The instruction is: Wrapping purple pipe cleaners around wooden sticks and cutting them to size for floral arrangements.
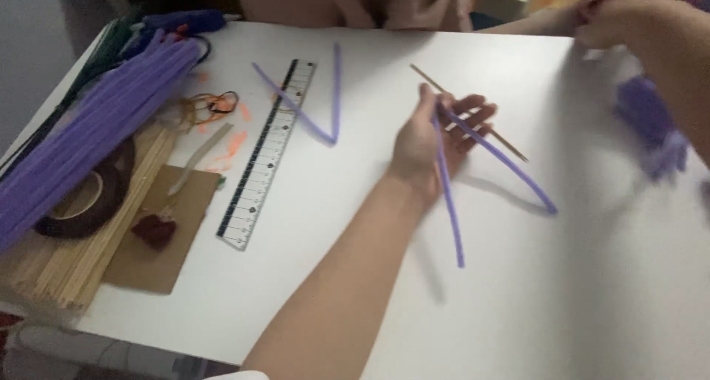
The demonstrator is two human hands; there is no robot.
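A bent purple pipe cleaner (451, 195) is held in the left hand (436, 139), fingers loosely curled about its fold, above the white table (370, 224) and over a thin wooden stick (510, 145). The right hand (651, 121) is blurred at the frame's right edge beside a purple mass; its grip cannot be told. 1 transparent ruler (268, 154) and 1 more V-bent pipe cleaner (314, 102) are seen to the left.

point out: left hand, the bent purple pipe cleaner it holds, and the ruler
left hand (429, 139), head view, on the palm.
bent purple pipe cleaner (449, 202), head view, on the straight leg below the hand.
ruler (268, 154), head view, mid-length of the clear strip.
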